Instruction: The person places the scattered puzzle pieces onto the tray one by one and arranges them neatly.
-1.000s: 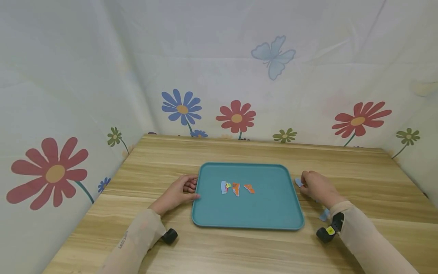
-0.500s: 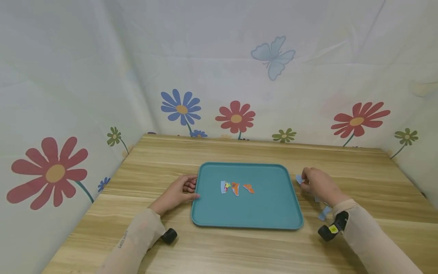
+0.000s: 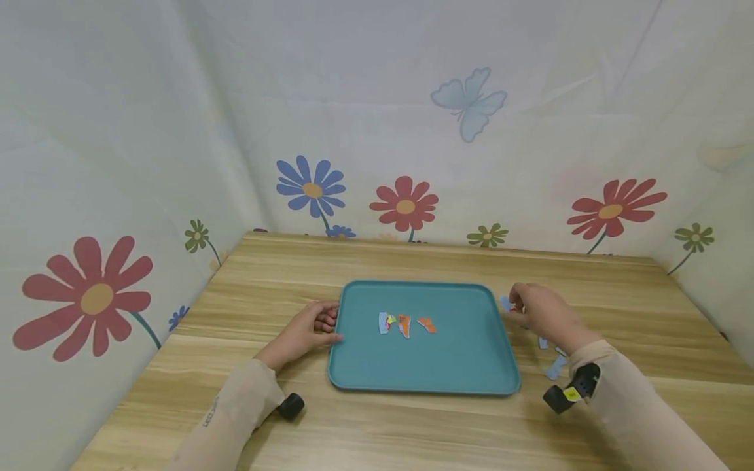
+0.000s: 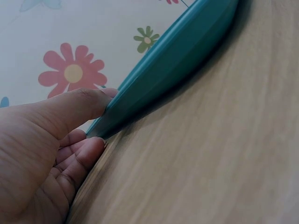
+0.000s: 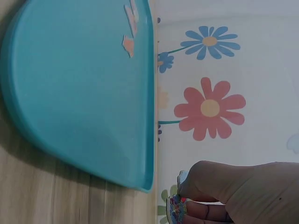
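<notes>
A teal tray (image 3: 424,366) lies on the wooden table. My left hand (image 3: 306,330) grips its left edge; in the left wrist view the thumb lies on the rim and the curled fingers meet its outer side. Off the tray's right side, my right hand (image 3: 544,314) pinches a torn paper piece (image 3: 504,303). The right wrist view shows pale blue and a colourful print on that piece (image 5: 176,207), partly hidden by fingers. Inside the tray rest a blue-edged scrap (image 3: 384,322), an orange scrap (image 3: 404,326) and a smaller orange scrap (image 3: 427,325), set in a row.
Pale blue paper scraps (image 3: 555,367) lie on the table (image 3: 377,432) right of the tray, below my right hand. Behind and to the left stands a white cloth (image 3: 377,118) printed with flowers. Each wrist carries a black camera (image 3: 291,406).
My right hand has lifted the paper piece and shifted slightly up and left toward the tray, uncovering more scraps on the table. The left hand and tray stay put.
</notes>
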`<state>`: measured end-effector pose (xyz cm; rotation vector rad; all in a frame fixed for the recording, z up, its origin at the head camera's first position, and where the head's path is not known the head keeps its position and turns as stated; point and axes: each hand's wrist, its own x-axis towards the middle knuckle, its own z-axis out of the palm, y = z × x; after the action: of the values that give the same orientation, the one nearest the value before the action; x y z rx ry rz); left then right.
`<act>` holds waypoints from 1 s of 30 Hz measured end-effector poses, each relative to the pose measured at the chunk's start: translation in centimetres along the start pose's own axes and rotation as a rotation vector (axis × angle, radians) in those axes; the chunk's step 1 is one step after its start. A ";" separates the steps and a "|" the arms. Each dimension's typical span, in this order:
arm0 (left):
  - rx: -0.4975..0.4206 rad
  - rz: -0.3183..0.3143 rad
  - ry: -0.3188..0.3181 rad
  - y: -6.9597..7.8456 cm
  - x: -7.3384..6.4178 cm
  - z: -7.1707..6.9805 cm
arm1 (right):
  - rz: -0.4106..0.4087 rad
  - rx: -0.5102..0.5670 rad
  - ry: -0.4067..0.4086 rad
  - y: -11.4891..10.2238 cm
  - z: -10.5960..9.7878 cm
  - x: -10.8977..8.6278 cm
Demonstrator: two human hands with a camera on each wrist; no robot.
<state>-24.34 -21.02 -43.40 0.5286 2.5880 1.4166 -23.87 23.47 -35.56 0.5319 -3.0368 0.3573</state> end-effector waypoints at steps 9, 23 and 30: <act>-0.005 -0.009 -0.001 -0.1 -0.1 0.0 | -0.053 0.023 0.023 -1.3 0.3 0.4; 0.011 -0.006 -0.001 -0.1 -0.1 0.0 | -0.078 0.055 -0.019 -3.5 1.8 1.3; 0.014 -0.002 0.000 -0.1 0.0 0.0 | -0.068 0.066 -0.028 -4.3 3.2 2.0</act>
<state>-24.35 -21.09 -43.44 0.5281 2.5998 1.3987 -24.33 18.11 -37.53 0.6475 -3.0329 0.4525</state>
